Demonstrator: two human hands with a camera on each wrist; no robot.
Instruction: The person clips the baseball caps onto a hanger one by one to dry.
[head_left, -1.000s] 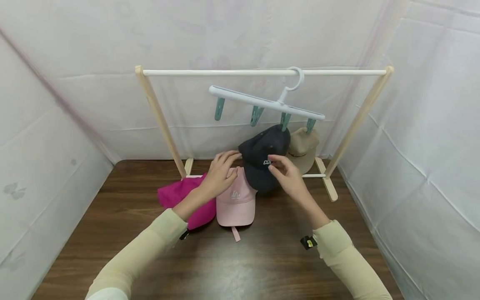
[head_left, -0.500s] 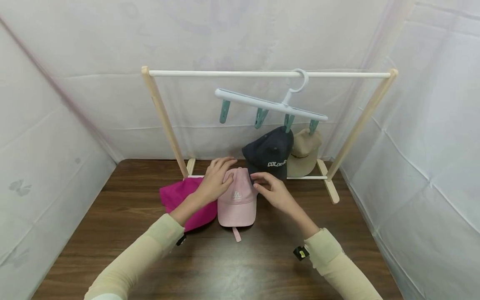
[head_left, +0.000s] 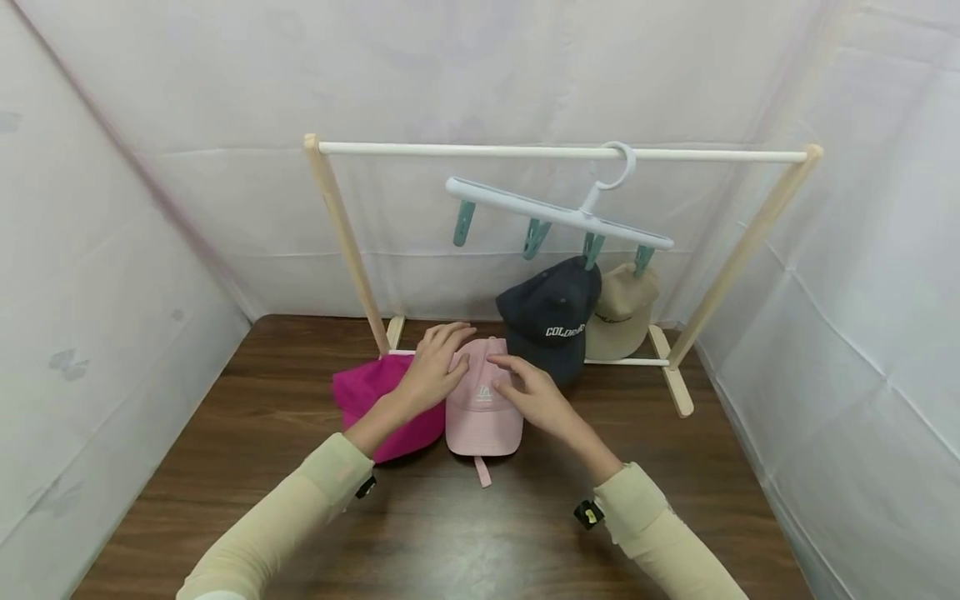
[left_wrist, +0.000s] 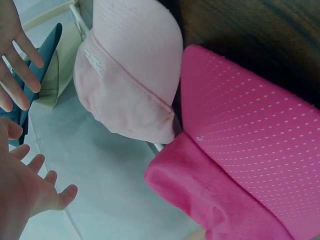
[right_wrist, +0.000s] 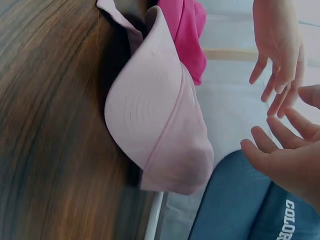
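Note:
A pink baseball cap (head_left: 483, 432) with a light letter logo lies brim-forward on the table. My left hand (head_left: 429, 373) hovers over the cap's left side, fingers spread and loosely bent. On the cap's right side is my right hand (head_left: 538, 398), fingers slightly curved and overlapping the crown in the head view. Both wrist views show a gap between the hands and the pink cap (right_wrist: 150, 110), and neither hand holds anything. Left of it lies a magenta cap (head_left: 362, 388) with a dotted brim (left_wrist: 240, 105), partly behind my left forearm in the head view.
A rack with a white rail (head_left: 450, 151) carries a pale blue hanger (head_left: 517, 203), tilted down to the right. A navy cap (head_left: 542, 304) and a beige cap (head_left: 628, 321) hang from its two right clips. The two left clips, one a green clip (head_left: 464, 223), hold nothing.
My right hand has moved left and down from in front of the navy cap to over the pink cap. The left hand stays near the pink cap. The head view has shifted slightly.

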